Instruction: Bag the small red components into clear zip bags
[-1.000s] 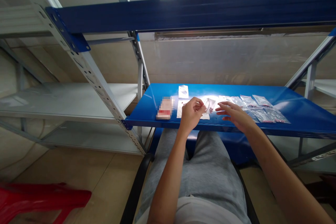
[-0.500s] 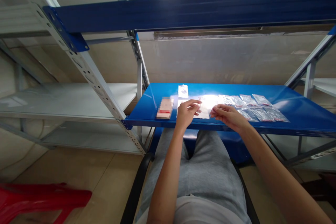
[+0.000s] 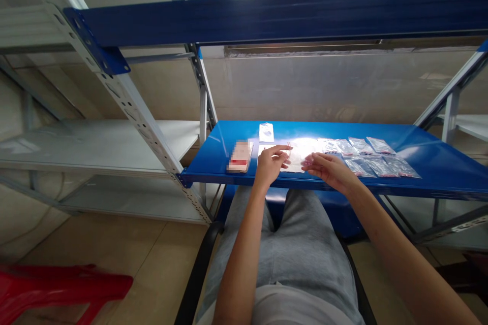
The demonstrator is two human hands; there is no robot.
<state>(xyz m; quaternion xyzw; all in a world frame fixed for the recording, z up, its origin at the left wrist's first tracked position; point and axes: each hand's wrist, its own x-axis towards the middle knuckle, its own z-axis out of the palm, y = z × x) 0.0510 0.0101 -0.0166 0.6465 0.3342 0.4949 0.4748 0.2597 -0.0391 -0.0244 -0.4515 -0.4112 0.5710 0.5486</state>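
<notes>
Over the white rectangular paper sheet (image 3: pixel 296 168), on the long blue metal desk (image 3: pixel 450 167), we hold a small clear plastic bag (image 3: pixel 290 148), of which the glare leaves little more than a thin edge to see. Our left hand (image 3: pixel 270 162) seems to pinch that edge between bent thumb and fingers; our right hand (image 3: pixel 328 168), at the sheet's right side, has its fingertips drawn together on a small reddish thing (image 3: pixel 306 161), and we cannot tell whether that lies inside the bag or loose. To handle this well, we should grip the plastic lightly by its very rim, since it probably creases and slips easily, and work low above the sheet, whose pale ground would show up anything dropped. Our right hand needs care too: the flat clear plastic packets (image 3: pixel 378 166), laid in two rows right of the sheet, are near enough to be nudged.
</notes>
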